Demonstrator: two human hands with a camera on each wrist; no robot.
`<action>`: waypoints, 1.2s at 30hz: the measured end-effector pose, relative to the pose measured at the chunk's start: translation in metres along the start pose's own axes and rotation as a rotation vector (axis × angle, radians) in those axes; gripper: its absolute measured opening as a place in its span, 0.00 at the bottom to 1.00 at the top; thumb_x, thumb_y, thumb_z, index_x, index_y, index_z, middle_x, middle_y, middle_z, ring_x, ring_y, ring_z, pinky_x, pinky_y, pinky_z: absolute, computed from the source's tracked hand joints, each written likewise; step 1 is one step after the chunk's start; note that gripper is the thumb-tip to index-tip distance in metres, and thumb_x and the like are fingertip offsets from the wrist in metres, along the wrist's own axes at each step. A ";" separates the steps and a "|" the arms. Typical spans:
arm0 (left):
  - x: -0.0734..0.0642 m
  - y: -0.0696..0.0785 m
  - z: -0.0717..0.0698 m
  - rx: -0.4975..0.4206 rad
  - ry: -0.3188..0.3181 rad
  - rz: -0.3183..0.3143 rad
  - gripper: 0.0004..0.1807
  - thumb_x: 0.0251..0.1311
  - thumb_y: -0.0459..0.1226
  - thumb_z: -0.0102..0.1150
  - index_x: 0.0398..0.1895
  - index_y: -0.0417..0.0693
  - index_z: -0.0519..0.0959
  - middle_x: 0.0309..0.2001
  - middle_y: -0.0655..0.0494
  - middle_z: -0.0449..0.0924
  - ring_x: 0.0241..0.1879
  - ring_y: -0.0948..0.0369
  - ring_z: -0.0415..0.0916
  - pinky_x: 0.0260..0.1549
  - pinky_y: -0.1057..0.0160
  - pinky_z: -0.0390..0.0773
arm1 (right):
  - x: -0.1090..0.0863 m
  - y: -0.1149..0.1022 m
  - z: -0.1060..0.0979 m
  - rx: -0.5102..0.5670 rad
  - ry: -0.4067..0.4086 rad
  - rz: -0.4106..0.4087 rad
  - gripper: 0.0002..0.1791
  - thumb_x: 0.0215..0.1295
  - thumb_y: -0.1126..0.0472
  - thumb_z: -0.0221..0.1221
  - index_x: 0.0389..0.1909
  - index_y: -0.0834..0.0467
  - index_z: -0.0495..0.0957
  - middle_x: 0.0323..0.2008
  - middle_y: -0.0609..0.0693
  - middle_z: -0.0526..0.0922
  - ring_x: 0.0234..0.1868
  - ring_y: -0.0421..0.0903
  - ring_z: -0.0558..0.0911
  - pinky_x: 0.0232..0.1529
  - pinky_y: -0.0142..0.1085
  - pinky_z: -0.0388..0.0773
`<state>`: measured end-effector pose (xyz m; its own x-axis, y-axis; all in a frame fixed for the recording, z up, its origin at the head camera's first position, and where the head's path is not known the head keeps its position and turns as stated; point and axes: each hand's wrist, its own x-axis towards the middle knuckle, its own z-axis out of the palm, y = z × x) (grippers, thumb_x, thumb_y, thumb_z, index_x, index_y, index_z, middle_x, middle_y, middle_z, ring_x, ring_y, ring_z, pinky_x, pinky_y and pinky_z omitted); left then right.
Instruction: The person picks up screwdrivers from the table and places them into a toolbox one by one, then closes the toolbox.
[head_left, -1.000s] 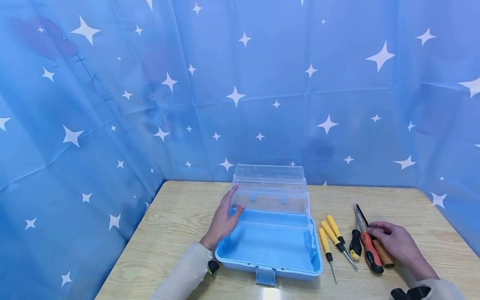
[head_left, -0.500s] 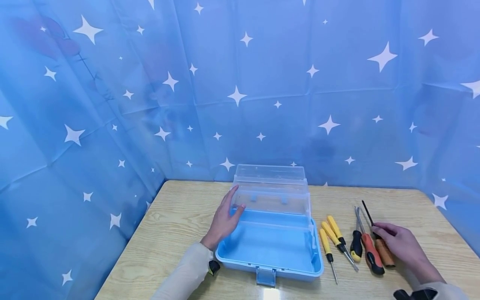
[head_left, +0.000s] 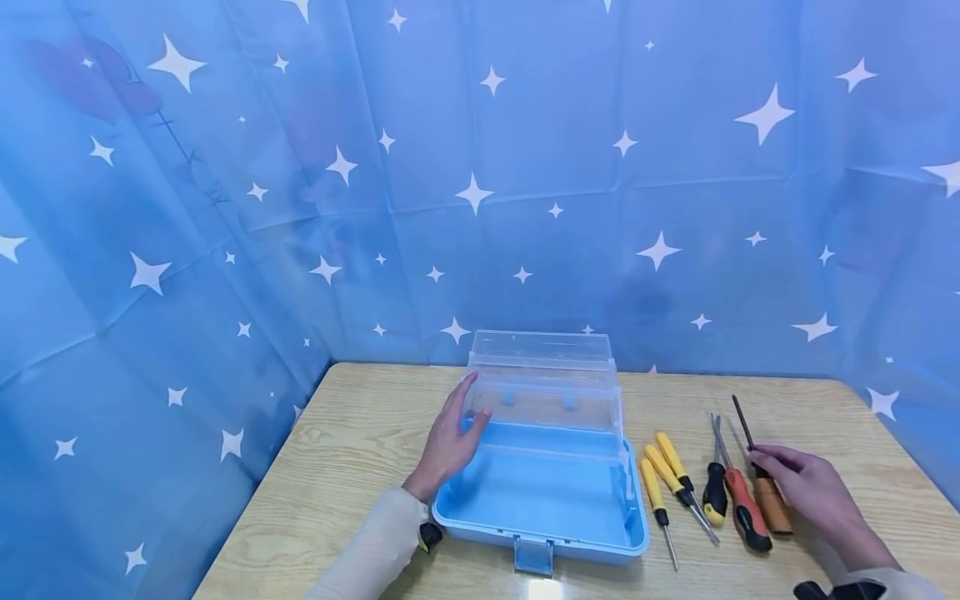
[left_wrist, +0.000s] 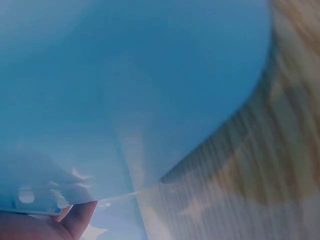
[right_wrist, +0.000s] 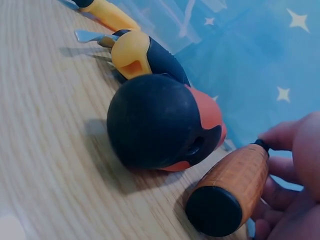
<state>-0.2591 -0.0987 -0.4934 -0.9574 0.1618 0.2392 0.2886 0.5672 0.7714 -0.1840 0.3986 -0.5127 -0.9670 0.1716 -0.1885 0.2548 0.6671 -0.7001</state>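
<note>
Toolbox [head_left: 536, 500] of pale blue plastic is standing open on the wood-grain surface [head_left: 367, 433], its transparent lid [head_left: 543, 375] leaning back and its front latch [head_left: 533, 556] hanging undone; a star-printed curtain [head_left: 555, 167] is hanging behind. The left hand [head_left: 447, 442] is lying along the left edge of the lid with thumb and fingers spread; it is gripping nothing, and is seemingly touching the lid lightly. The right hand [head_left: 806, 483] is pinching a wooden-handled screwdriver [head_left: 771, 504] at the black collar above its handle. This tool is occupying the outermost place to the right of the toolbox, its tip pointing away from the person; whether its handle is bearing on the surface cannot be told.

Just beside it, a red-orange screwdriver [head_left: 745, 508] and a black-and-yellow screwdriver [head_left: 715, 496] are lying unheld, their shafts nearly together. Nearer the toolbox, three yellow-handled screwdrivers [head_left: 663, 471] are lying with their tips toward the person.

Progress, as judged from this layout: the opening of the toolbox is appearing complete, whereas the handling of the tools is seemingly only beginning. One screwdriver of six is being held, five are lying untouched, and all six are remaining outside the toolbox.
</note>
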 end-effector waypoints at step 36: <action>0.002 0.001 0.002 0.013 0.003 0.031 0.35 0.71 0.56 0.47 0.78 0.72 0.50 0.78 0.57 0.53 0.75 0.50 0.55 0.69 0.40 0.62 | -0.001 0.002 -0.006 0.094 0.046 -0.013 0.41 0.75 0.38 0.41 0.68 0.72 0.64 0.59 0.72 0.74 0.51 0.52 0.80 0.38 0.38 0.79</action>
<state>-0.2609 -0.0959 -0.4938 -0.9478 0.1774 0.2649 0.3183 0.5727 0.7554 -0.1826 0.4046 -0.5099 -0.9689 0.1979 -0.1485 0.2395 0.5991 -0.7640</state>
